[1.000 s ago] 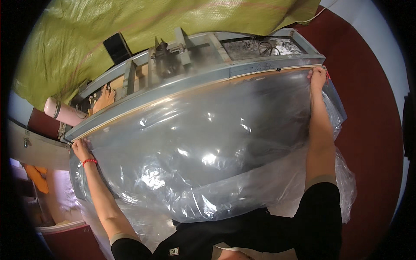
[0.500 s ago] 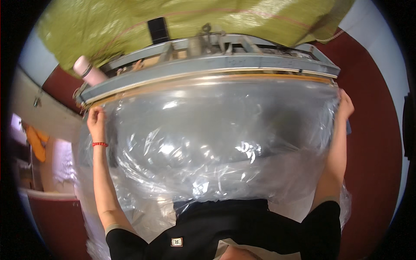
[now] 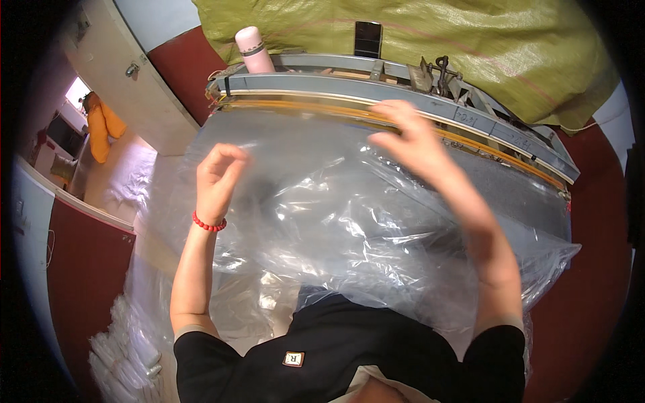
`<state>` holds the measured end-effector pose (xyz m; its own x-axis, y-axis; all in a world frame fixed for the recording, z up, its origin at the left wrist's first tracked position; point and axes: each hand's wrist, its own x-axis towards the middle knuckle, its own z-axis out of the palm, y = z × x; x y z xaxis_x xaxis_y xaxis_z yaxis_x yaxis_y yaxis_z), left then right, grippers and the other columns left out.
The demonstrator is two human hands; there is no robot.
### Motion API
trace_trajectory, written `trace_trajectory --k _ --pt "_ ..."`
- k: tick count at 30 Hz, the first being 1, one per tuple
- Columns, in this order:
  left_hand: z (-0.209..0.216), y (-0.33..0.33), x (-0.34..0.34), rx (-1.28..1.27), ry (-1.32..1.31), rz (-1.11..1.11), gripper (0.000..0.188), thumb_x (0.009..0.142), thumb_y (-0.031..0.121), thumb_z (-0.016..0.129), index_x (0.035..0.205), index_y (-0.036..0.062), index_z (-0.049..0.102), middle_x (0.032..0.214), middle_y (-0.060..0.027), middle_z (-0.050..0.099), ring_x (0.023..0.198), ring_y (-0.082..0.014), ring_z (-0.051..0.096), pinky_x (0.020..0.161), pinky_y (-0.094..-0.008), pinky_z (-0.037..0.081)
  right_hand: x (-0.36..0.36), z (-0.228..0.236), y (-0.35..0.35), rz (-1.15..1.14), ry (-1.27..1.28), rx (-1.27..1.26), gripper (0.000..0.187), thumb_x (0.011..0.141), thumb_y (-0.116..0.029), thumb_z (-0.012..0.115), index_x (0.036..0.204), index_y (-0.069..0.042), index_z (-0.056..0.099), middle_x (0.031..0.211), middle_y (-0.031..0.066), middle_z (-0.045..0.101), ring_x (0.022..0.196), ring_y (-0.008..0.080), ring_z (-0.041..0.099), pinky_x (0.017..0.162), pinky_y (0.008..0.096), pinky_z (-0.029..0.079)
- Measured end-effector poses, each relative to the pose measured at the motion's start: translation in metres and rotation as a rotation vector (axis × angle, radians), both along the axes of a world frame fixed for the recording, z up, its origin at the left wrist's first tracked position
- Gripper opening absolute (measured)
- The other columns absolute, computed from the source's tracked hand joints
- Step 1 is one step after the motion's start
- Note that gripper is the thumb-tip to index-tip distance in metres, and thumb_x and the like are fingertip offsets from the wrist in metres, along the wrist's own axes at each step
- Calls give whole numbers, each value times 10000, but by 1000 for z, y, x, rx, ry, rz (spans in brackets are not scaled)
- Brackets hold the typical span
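A large clear plastic bag lies crumpled over the work surface in front of me, its far edge against the long grey metal sealing bar with a yellow strip. My left hand, with a red bead bracelet on the wrist, hovers over the left part of the plastic, fingers loosely curled and holding nothing. My right hand is raised just in front of the bar with its fingers spread; it is blurred and grips nothing.
A pink bottle and a dark phone stand behind the bar, under a green woven tarp. Stacked clear bags lie at lower left. A door and orange cloth are at left.
Both hands have let go of the plastic's far corners near the bar and moved inward toward the middle. The view has swung, showing more of the left side.
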<state>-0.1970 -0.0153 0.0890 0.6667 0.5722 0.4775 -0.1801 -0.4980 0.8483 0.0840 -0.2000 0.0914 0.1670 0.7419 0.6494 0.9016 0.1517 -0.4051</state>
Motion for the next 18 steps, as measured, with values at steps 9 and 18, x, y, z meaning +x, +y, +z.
trace_trajectory --k 9,18 --pt "-25 4 -63 -112 677 -213 153 840 159 519 878 22 574 721 20 541 672 -44 462 602 -212 406 19 -67 -16 87 691 -255 139 741 -172 648 717 -43 603 669 -4 571 640 66 505 603 224 416" --pt "-84 63 -117 -38 1170 -354 152 759 43 546 893 15 612 819 -59 625 735 -129 569 664 -267 470 196 -85 -498 -1444 278 -12 281 742 -281 636 829 -15 645 731 29 610 686 86 509 657 234 416"
